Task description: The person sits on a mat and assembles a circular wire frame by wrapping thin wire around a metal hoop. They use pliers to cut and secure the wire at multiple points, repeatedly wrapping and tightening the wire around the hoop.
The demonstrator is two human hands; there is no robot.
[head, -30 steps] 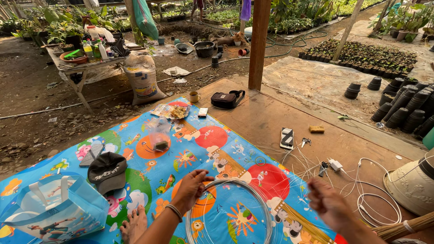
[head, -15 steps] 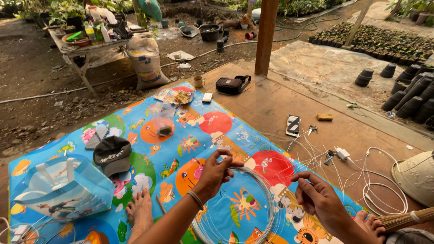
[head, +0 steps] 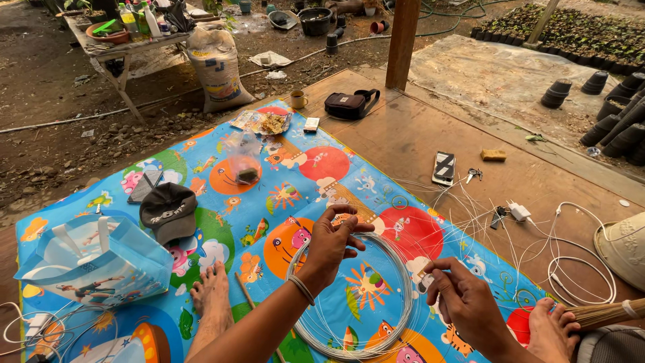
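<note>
Working the thin pale strands into a ring.
My left hand (head: 334, 236) pinches the top of the round coil of thin whitish strands (head: 349, 289) lying on the bright cartoon-printed mat (head: 282, 175); my right hand (head: 463, 299) nips one loose strand end, which I judge needs feeding round the coil next.

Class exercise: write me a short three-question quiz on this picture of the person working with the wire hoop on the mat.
1. True or false: the left hand grips the top of the wire hoop.
2. What lies nearest the black cap? A) the blue bag B) the cup C) the phone
3. What does the right hand pinch?

Key: 1 true; 2 A; 3 a thin pale strand.
</note>
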